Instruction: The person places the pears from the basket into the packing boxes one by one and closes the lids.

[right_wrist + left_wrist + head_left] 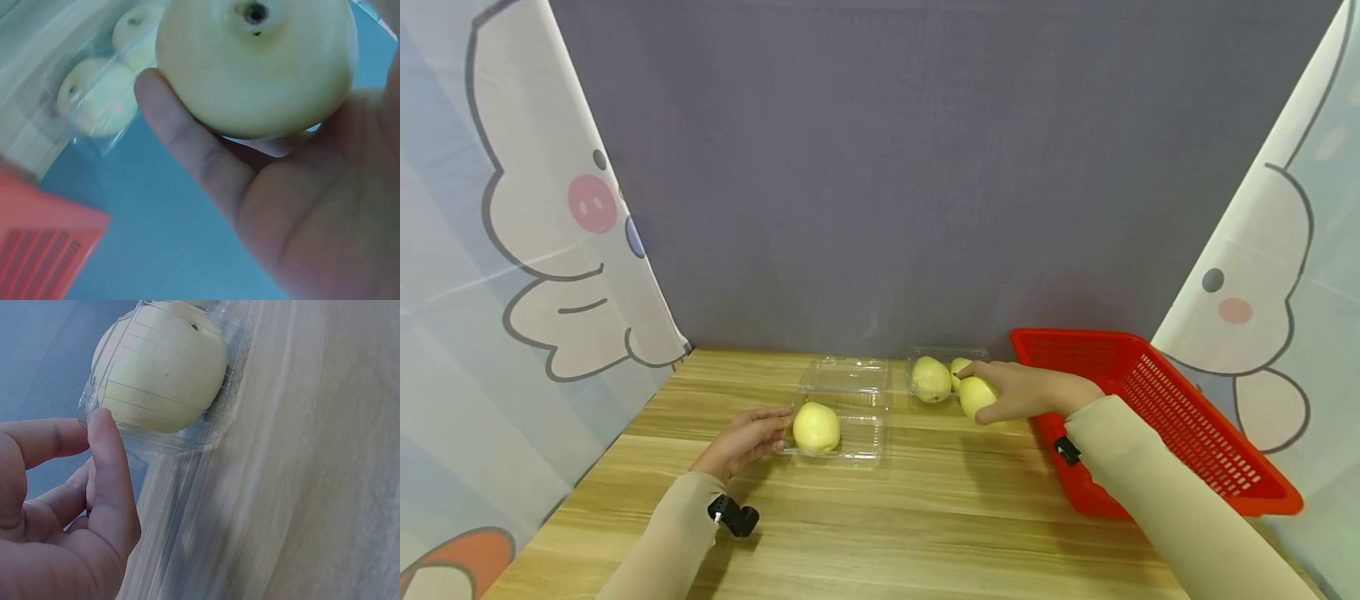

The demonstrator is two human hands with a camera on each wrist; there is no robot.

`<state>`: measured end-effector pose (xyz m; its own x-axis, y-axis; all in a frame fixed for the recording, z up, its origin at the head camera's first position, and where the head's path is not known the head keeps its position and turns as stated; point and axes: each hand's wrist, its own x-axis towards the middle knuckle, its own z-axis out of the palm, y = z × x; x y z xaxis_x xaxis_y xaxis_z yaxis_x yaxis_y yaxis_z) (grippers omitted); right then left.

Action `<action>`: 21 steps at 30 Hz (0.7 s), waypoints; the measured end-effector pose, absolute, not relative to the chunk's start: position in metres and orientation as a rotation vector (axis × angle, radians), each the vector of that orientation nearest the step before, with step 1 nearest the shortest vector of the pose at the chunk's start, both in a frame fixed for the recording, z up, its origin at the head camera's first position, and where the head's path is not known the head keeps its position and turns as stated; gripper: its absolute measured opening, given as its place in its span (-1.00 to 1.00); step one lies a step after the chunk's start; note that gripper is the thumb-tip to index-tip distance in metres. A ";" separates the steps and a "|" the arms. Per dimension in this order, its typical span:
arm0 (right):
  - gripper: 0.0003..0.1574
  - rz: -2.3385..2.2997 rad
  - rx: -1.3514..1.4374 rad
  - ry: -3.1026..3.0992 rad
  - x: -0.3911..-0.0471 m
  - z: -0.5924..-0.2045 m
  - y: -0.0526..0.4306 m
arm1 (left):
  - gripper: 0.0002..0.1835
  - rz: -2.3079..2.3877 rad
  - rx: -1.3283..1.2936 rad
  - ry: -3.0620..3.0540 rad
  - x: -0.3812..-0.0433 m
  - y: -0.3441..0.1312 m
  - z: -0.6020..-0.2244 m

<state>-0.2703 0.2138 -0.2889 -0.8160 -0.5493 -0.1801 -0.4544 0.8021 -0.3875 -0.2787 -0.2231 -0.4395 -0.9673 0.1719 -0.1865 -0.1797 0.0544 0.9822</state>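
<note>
My right hand (1022, 390) grips a pale yellow pear (977, 397), thumb and fingers round its sides; the right wrist view shows the dark hollow at one end of the pear (256, 69). On the left, my left hand (750, 437) pinches the near-left edge of a clear plastic clamshell box (863, 429) between thumb and finger. That box stands with its lid up and tilted back, and a single yellow pear (816, 427) lies in its left part. In the left wrist view, the fingertips (102, 422) are right at the box's rim.
A second clear box (917, 354) with pears (931, 379) stands at the back, just beyond my right hand. The red slotted basket (1195, 425) occupies the table's right side, partly under my right forearm. A grey cloth wall (865, 167) borders the wooden table (850, 533) behind.
</note>
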 end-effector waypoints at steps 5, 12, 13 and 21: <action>-0.18 -0.507 -0.870 2.700 -0.275 -0.298 0.202 | -0.45 1.998 0.004 2.076 -0.279 -0.223 -0.439; -0.17 -0.450 -0.907 2.740 -0.278 -0.306 0.184 | -0.46 2.003 0.000 2.073 -0.278 -0.221 -0.437; -0.17 -0.461 -0.908 2.742 -0.278 -0.307 0.181 | -0.45 2.001 0.006 2.074 -0.278 -0.221 -0.437; -0.16 -0.546 -0.996 2.757 -0.283 -0.320 0.160 | -0.45 1.986 0.013 2.078 -0.279 -0.223 -0.437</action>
